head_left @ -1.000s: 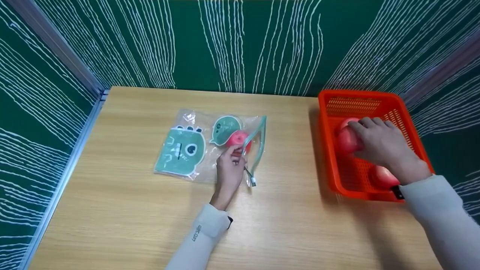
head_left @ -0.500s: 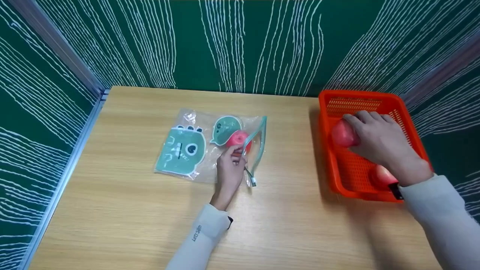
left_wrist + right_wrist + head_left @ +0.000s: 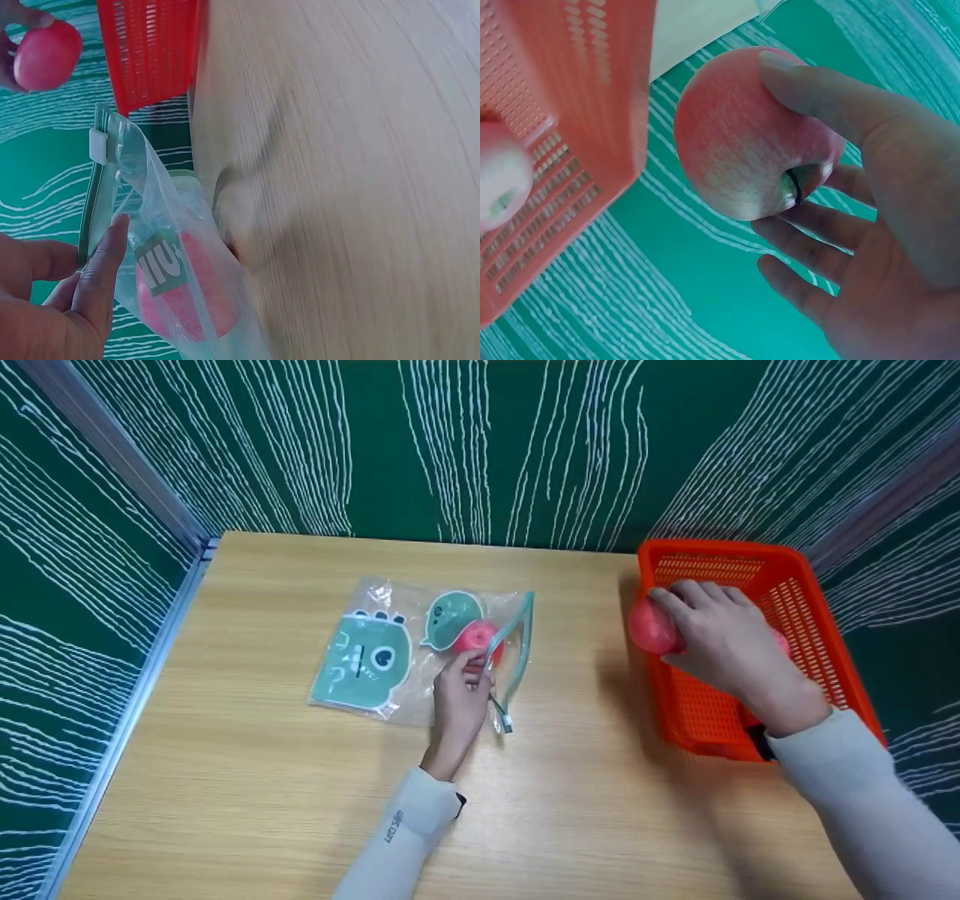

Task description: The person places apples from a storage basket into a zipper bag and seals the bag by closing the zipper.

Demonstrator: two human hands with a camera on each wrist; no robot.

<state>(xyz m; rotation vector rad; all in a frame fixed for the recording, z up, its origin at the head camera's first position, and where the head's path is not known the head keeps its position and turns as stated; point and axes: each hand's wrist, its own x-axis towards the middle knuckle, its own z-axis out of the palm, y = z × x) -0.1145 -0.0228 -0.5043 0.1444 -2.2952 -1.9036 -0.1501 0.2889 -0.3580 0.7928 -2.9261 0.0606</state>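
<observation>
My left hand (image 3: pixel 461 697) pinches the green zip edge of a clear bag (image 3: pixel 161 187) between thumb and fingers, and the bag's mouth stands partly apart. Inside it sits a red apple (image 3: pixel 187 289), near the opening. Green cartoon shapes are printed on the bag, and a white slider (image 3: pixel 98 146) shows on its zip. My right hand (image 3: pixel 870 172) grips a second red apple (image 3: pixel 742 135) by thumb and fingers, its dark stem facing the palm. In the head view this apple is over the left rim of the red basket (image 3: pixel 829 622).
Another apple (image 3: pixel 499 176) lies in the basket, mostly hidden behind the right hand in the head view. The wooden table (image 3: pixel 570 795) runs up to green walls (image 3: pixel 562 450) with white lines at the back and sides.
My right hand has lifted the apple out of the basket's inside and moved left to above its left rim. The left hand and the bag have stayed in place.
</observation>
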